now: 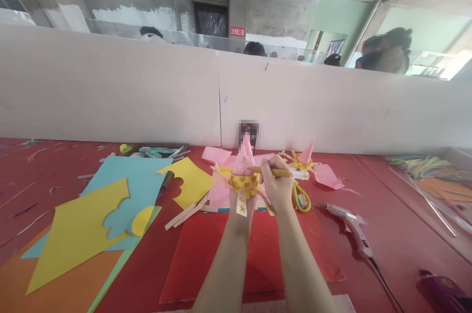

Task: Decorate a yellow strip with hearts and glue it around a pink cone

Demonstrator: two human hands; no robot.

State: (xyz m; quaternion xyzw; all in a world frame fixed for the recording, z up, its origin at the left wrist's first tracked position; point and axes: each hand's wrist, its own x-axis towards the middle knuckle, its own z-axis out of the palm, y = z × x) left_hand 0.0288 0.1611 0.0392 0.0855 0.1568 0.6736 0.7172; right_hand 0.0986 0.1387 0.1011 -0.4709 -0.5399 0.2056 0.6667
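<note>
My left hand (243, 203) holds up a small paper craft, a pink paper cone (245, 158) rising out of a spotted yellow band (243, 183) with paper strips sticking out. One pale strip (242, 205) with a star on it hangs down in front of my wrist. The fingers of this hand are mostly hidden behind the craft. In my right hand (277, 183) is a gold marker pen (278, 172), gripped like a pencil, its tip at the cone's right side. A similar pink cone craft (305, 155) stands on the table further right.
Yellow paper (81, 229), blue card (132, 175) and paper strips (186, 215) lie to the left. A pink glue gun (350, 224) with a cord and yellow-handled scissors (302, 198) are at right. A white partition (147, 92) closes the table's back. People are beyond it.
</note>
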